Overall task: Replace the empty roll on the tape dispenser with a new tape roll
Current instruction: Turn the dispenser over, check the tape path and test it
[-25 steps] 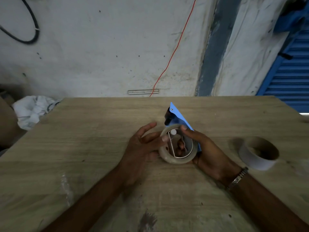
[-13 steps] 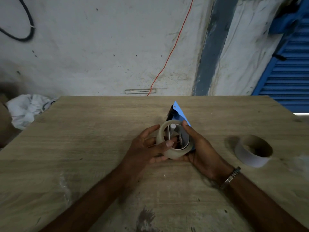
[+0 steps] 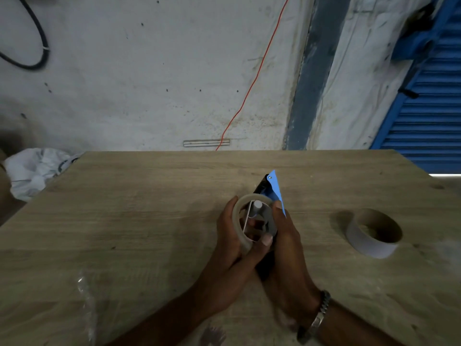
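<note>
A clear tape roll sits over the hub of the blue tape dispenser near the middle of the wooden table. My left hand wraps the roll's left side, its thumb across the lower rim. My right hand grips the dispenser from the right, with the handle hidden under both hands. The white hub post shows inside the roll. The empty cardboard core lies flat on the table to the right, apart from both hands.
A crumpled white bag lies off the table's far left corner. An orange cable runs down the wall behind. A blue shutter stands at the far right. A clear plastic scrap lies near the front left.
Both hands have closed in around the roll and dispenser. The dispenser has turned so its blue plate stands more on edge, and my left thumb now lies across the roll's lower rim.
</note>
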The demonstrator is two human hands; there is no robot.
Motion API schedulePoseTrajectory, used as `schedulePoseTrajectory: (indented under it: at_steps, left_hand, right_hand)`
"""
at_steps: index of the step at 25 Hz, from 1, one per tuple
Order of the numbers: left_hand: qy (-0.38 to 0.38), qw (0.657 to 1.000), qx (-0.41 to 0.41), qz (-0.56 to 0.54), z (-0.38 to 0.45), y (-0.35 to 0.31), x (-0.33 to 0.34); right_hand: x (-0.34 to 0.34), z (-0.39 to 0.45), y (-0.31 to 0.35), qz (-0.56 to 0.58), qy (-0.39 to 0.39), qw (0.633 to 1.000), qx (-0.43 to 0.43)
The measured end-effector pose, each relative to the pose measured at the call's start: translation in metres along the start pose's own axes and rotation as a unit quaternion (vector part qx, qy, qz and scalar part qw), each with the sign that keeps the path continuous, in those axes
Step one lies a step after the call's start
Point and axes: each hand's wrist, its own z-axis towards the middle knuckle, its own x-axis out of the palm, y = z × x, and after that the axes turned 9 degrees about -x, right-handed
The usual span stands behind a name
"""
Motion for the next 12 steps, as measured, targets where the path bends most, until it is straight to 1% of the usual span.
schedulePoseTrajectory:
  at_steps: [2,5,6,8,10,12]
  left_hand:
    - [0.014,1.000,-0.011,-0.008,0.001,0.004,0.000]
    - [0.022,0.999,-0.039,-0.002,0.006,0.005,-0.001]
    - [0.016,0.999,-0.037,0.001,0.009,0.004,-0.003]
    - [0.014,1.000,-0.010,0.011,0.012,0.004,-0.007]
    - [0.031,0.999,0.022,0.017,0.012,0.005,-0.010]
    - [0.043,0.995,0.041,0.075,0.010,0.008,-0.013]
  right_hand:
    - [-0.001,0.000,0.003,-0.007,-0.005,1.000,-0.002]
    - [-0.003,0.004,0.008,-0.024,0.021,1.000,0.004]
    - [-0.002,0.005,0.012,-0.035,0.030,0.999,0.002]
    - [-0.001,0.008,0.019,-0.050,0.028,0.998,-0.007]
    - [-0.004,0.012,0.031,-0.074,0.003,0.997,-0.010]
    - [-0.013,0.014,0.049,-0.112,-0.028,0.993,-0.015]
